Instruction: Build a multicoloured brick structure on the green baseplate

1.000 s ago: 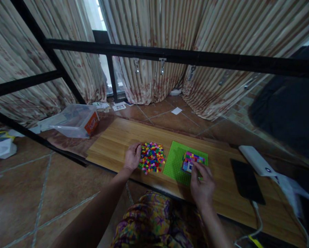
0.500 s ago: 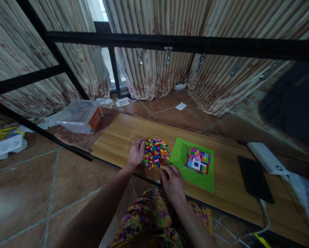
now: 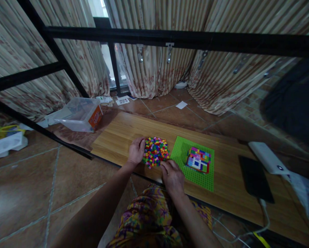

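Observation:
A loose pile of small multicoloured toy bricks (image 3: 156, 151) lies on the wooden board. Along its left edge rests my left hand (image 3: 136, 150), cupped with the fingers loosely curved and nothing visible in them. My right hand (image 3: 173, 176) is at the pile's lower right edge, thumb and fingers pinched together at the outermost bricks. Whatever is between those fingertips is too small to make out. To the right lies a green baseplate (image 3: 178, 151), carrying a block of bricks (image 3: 198, 160) in pink, purple, white, blue and red, built in low layers.
The wooden board (image 3: 128, 125) also bears a black phone (image 3: 255, 177) on a cable and a white power bank (image 3: 265, 156) at the right. A clear plastic box (image 3: 78, 115) with an orange label stands beyond the left end. A black metal bar (image 3: 154, 36) crosses ahead.
My right hand has moved slightly forward, its fingertips now at the pile's edge. My left hand stays beside the pile.

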`<action>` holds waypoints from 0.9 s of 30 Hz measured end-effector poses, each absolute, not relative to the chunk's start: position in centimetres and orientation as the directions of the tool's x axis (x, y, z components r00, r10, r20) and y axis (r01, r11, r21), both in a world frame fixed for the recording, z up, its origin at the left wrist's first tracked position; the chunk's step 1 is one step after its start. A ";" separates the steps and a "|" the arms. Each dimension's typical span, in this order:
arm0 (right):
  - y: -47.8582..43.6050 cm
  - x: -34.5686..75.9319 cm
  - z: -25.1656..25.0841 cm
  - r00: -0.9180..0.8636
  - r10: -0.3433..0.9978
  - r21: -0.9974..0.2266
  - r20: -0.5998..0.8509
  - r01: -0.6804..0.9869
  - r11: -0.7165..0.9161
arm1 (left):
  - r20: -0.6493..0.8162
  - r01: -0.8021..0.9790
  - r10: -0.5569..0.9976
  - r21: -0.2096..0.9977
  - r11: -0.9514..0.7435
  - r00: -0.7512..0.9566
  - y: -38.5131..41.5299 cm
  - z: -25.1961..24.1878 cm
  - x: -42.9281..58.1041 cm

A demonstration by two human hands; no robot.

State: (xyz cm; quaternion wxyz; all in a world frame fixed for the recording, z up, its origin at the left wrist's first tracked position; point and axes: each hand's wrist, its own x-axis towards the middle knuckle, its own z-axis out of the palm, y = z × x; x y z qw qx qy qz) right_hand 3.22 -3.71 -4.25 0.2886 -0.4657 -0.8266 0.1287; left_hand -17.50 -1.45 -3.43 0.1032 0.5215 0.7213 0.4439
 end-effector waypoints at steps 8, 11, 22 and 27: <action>-3.1 2.8 -4.1 -0.369 0.848 -0.528 0.381 0.666 0.527 | 0.315 0.664 0.850 0.745 0.054 -0.423 -1.4 -3.5 -17.6; -3.1 2.7 -3.2 -0.328 0.867 -0.627 0.376 0.599 0.498 | 0.316 0.657 0.848 0.752 0.049 -0.426 -1.4 -3.6 -17.6; -0.8 10.7 0.5 0.003 0.882 -0.657 0.472 0.668 0.350 | 0.320 0.651 0.843 0.758 0.046 -0.432 -1.4 -3.6 -17.9; 1.3 12.5 -0.5 -0.064 0.857 -0.531 0.511 0.761 0.373 | 0.331 0.656 0.837 0.754 0.044 -0.436 -1.3 -3.6 -17.8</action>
